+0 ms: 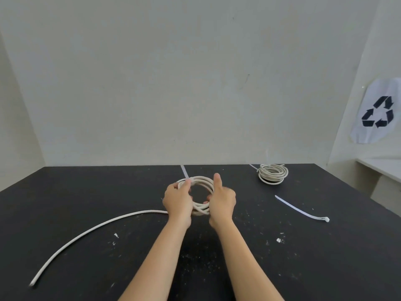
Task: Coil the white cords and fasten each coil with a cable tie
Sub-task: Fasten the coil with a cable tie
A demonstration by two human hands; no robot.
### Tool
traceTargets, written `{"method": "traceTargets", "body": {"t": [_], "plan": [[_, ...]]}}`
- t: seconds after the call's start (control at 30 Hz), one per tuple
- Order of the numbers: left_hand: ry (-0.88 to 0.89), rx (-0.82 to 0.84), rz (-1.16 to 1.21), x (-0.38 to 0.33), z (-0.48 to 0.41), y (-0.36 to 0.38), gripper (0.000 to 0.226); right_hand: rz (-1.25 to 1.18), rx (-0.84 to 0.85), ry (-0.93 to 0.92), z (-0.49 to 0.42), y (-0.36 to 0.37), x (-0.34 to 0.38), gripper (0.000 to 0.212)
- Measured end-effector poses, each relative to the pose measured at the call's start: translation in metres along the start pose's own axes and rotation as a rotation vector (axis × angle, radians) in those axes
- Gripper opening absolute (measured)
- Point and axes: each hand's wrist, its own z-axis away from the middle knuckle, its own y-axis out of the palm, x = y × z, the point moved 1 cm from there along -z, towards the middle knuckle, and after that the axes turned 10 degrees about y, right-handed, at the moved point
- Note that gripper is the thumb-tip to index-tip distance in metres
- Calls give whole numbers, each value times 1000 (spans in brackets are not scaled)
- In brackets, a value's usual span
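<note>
1. While the left hand (178, 198) pinched the half-wound coil's (202, 181) left rim and the right hand (222, 203) curled round its right side above the desk's (65, 192) middle, a tail of cord (86, 232) trailed towards the near-left corner.
2. A second coil (273, 173) sat by the far edge, apparently tied already.
3. One cable tie (301, 209) lay loose towards the right edge, unused.
4. No writing was legible; only a pinned-up recycling symbol (378, 111) showed.

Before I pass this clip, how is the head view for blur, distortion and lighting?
Head view: soft, even light, no glare on the black table; wide-angle stretch toward the edges; left hand and right hand slightly motion-smeared on the cord coil; far coil and loose cable tie sharp enough.
</note>
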Motion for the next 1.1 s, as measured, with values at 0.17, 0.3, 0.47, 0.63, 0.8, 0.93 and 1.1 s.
{"method": "traceTargets", "body": {"t": [0.17, 0.3, 0.47, 0.63, 0.8, 0.93, 1.1], "plan": [[28, 76, -27, 12, -24, 64, 31, 49, 13, 14, -47, -26, 24, 41], [-16, 187, 31, 24, -48, 134, 26, 34, -63, -87, -103, -49, 46, 39], [-32, 400, 14, 40, -76, 232, 22, 47, -278, -217, -190, -87, 74, 37], [26, 660, -192, 56, -93, 310, 35, 145, -519, -224, -257, -121, 89, 41], [157, 835, -732, 81, -106, 341, 45, 452, -657, -114, -292, -140, 78, 44], [84, 887, -607, 94, -106, 337, 49, 601, -728, -175, -292, -139, 69, 47], [273, 798, -660, 87, -92, 314, 66, 662, -743, -105, -278, -137, 74, 48]]}}
